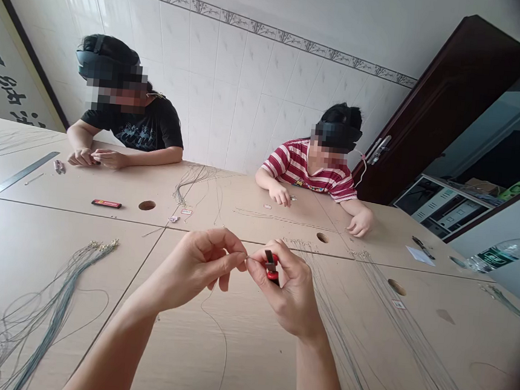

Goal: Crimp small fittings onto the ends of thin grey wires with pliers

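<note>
My left hand is closed in a pinch on the end of a thin cord, which hangs in a loose curve toward the table's near edge. My right hand meets it fingertip to fingertip, with thumb and forefinger pinched at the same cord end. Held in that right hand is a small red-and-black tool with a flat metal tip; its exact kind is hidden by the fingers. What sits between the fingertips is too small to make out. A bundle of grey-green cords with gold-coloured ends lies to the left.
More long cords stretch along the table to the right. Across it sit two people, one in a black shirt, another in a striped shirt. A metal ruler, a red-and-black box cutter and a bottle lie farther off.
</note>
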`<state>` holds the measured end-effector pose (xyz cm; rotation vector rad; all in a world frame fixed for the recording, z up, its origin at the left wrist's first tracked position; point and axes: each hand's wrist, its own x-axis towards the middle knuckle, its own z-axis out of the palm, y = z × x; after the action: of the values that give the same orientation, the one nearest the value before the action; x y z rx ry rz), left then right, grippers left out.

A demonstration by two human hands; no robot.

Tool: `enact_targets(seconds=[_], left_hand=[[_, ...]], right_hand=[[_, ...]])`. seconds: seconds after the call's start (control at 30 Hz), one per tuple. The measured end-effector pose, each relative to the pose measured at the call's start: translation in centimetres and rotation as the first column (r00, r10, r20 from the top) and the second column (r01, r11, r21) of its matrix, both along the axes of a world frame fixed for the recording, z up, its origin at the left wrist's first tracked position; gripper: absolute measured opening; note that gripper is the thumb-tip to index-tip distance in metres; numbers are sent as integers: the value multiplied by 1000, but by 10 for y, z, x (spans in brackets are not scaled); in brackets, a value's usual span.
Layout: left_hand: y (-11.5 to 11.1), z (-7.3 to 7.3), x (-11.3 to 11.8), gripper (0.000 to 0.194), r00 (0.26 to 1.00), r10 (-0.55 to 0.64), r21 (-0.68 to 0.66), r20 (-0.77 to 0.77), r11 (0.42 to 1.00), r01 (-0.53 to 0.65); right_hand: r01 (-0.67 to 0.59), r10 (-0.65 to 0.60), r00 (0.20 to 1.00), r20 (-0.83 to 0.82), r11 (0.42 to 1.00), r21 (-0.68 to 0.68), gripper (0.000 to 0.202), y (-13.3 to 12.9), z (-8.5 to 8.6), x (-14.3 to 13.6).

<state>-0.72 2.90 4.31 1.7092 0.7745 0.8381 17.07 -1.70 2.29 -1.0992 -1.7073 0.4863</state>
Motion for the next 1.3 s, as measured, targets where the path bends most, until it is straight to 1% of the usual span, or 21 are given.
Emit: enact_targets(seconds=[0.27,0.53,0.77,0.9,1.0,1.17,1.3], left_hand=[[1,-3,-1,17,1000,-19,7,-6,1000,19],[1,-2,-3,15,1000,-17,-4,-13,1000,17],[0,-1,-2,18,1000,-17,1,-15,1000,17],[3,-3,-3,21,999,-5,8,33,1000,5],[4,-4,-4,23,1000,-6,15,20,1000,6],[3,-2,-4,26,999,-6,27,-33,1000,7],[2,0,-4,20,999,-25,3,-19,1000,25]], right_hand=[[-1,1,1000,-2,1000,0,13,0,2,0],[-16,10,998,-58,995,-96,18,-1,1,-2],[-7,5,1000,-26,999,-51,16,-1,2,-1],[14,-15,999,-31,1000,-26,20,-3,1,1],[15,-16,999,-34,1000,-15,21,-3,1,2],[-1,-2,997,-77,999,-33,20,-1,0,3],[3,-9,994,-109,998,-58,21,-1,0,4]])
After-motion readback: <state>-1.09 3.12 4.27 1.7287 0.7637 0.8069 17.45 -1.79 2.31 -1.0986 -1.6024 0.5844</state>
